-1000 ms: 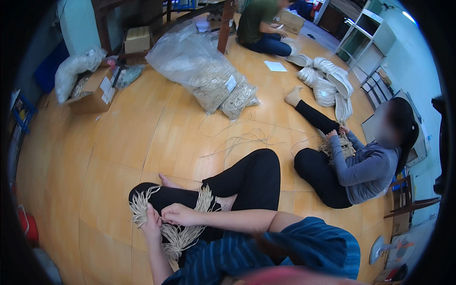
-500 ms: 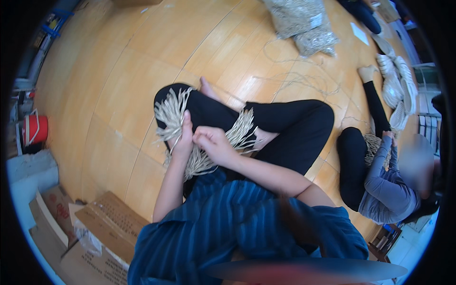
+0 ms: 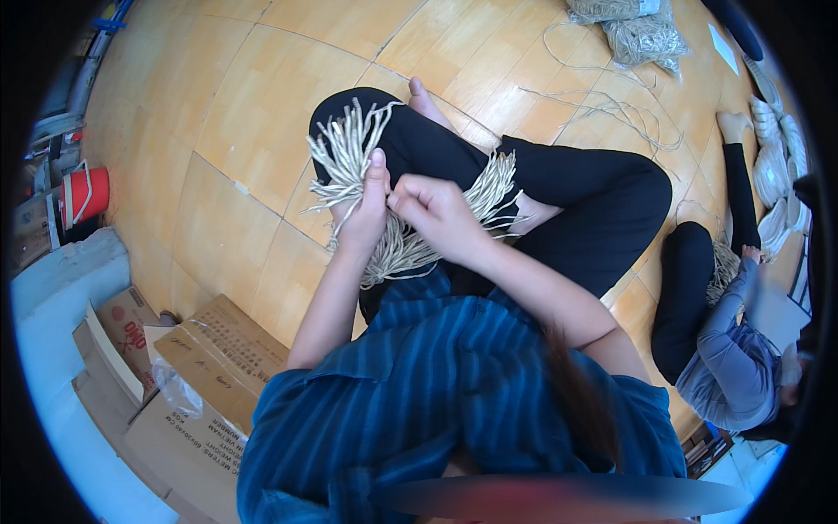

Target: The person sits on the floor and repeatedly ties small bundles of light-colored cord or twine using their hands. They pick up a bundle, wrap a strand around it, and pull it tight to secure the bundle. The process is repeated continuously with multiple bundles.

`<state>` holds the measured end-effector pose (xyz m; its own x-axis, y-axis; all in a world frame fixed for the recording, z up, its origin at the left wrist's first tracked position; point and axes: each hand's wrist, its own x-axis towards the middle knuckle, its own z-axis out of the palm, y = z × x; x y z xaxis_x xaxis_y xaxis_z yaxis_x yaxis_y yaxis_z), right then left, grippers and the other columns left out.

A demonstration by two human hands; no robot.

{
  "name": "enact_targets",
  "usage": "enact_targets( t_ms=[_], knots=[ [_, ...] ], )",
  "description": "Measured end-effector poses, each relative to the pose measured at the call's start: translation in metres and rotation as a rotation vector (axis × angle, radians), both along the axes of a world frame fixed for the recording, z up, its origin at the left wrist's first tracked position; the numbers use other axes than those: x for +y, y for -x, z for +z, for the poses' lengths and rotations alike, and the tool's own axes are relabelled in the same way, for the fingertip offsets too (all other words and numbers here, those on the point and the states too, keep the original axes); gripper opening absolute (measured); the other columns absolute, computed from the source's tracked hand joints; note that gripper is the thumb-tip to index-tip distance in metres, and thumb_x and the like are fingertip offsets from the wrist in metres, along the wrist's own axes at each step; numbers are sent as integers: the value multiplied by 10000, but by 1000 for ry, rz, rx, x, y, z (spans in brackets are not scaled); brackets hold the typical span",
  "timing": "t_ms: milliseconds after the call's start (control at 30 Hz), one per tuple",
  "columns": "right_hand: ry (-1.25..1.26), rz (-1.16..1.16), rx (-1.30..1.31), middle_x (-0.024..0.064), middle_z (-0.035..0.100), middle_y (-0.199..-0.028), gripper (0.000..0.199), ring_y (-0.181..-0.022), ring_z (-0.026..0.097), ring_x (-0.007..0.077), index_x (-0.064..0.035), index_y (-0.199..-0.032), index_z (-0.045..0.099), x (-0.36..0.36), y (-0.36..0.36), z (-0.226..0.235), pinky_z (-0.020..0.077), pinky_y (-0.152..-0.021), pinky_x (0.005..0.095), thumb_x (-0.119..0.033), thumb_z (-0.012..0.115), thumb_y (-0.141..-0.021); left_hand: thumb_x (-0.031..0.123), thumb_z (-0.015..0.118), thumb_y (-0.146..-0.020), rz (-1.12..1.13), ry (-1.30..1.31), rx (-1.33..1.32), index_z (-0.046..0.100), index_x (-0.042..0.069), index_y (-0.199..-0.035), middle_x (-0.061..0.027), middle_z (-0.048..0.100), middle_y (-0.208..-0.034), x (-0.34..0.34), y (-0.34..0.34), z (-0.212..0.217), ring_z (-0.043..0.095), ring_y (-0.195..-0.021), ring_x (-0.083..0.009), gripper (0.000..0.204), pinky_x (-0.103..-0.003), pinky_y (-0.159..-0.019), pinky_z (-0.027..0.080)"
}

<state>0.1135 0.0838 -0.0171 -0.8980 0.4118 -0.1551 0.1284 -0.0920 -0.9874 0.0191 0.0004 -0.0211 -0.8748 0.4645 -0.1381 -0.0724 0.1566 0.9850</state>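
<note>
"Light?"
"Bright, even; soft sheen on the floor (image 3: 476, 70)."
"Focus?"
"My left hand (image 3: 363, 214) and right hand (image 3: 438, 217) look sharp; reddish smear (image 3: 567, 497) blurs the bottom. Black rim, edges bend."

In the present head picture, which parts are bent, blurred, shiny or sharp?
Head view: the floor shows curved seams and some pale sheen; same view: a reddish smear blurs the bottom edge; head view again: left hand, right hand and cords look fairly sharp.
</note>
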Motion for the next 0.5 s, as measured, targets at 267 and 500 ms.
enact_targets(
  t_ms=[267,500],
  knots=[
    [-25,199,216,-14,536,-628,249,-664,527,79,-63,-882,608,75,17,-2,321,-878,294,-290,540,-960,135,554,-952,-317,-219,-147,558,68,-801,-33,579,-803,-5,15,15,422,-515,-29,166,-179,-459,344],
    [-403,44,-596,99,640,-706,344,-689,623,185,-19,-800,650,132,-26,-52,484,-666,304,-362,663,-837,291,344,-1018,-284,-464,-590,377,116,-754,-74,572,-873,-11,25,14,593,-796,-208,319,-370,-874,488]
  ],
)
